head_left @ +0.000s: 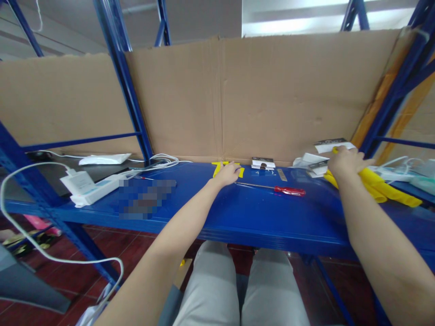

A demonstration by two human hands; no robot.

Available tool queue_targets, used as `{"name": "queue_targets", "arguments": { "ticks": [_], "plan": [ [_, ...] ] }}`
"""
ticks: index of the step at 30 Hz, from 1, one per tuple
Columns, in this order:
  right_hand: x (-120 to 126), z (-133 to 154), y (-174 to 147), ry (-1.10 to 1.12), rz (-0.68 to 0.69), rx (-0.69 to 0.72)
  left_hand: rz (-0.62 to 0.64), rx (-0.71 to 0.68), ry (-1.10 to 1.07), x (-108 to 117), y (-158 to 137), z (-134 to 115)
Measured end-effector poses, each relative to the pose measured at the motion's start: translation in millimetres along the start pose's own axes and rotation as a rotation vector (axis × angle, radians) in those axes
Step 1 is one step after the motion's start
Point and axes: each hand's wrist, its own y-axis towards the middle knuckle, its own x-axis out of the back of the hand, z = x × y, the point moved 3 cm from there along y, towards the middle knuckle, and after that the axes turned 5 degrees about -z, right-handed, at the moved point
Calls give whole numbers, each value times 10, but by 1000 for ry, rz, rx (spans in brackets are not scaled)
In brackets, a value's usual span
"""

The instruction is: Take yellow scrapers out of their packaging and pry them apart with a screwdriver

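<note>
My left hand (227, 174) lies at the back of the blue shelf, over a yellow tape outline (216, 170), its fingers stretched out and apart. Beside it, a screwdriver with a clear red handle (290, 191) points its thin shaft toward that hand. Over on the right, my right hand (347, 164) curls its fingers around part of a heap of bent yellow tube-like pieces (396, 188). A bit of yellow shows past the fingertips; the exact grip is partly hidden. Small black-and-white packets (317, 168) lie against that hand.
A cardboard sheet (272, 95) closes the shelf's back. A small black-and-white box (263, 163) and a short metal strip (282, 175) lie near it. At left are a white power strip (100, 188), a charger (78, 182) and loose cables. Blue posts (125, 81) flank the shelf.
</note>
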Motion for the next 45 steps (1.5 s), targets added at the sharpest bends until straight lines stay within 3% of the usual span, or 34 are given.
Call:
{"name": "queue_targets", "arguments": {
  "ticks": [6,10,14,17,21,31,38,45],
  "plan": [
    [87,399,-299,52,-91,322,-103,-47,-95,11,36,32],
    [71,704,-585,156,-141,599,-146,-8,-206,20,47,59],
    [41,954,-888,201,-43,772,-188,26,-370,37,63,57],
    [13,1071,-1077,238,58,860,-207,-25,-520,29,92,41],
    [-33,1115,-1188,300,118,893,-149,-36,-592,-10,108,29],
    [-126,1133,-1295,417,203,850,-98,195,-927,29,72,-87],
    [-319,1190,-1380,704,132,915,-154,366,-1078,-26,83,-19],
    [-400,1216,-1364,870,154,904,-236,504,-1418,14,63,-60]
  ]
}}
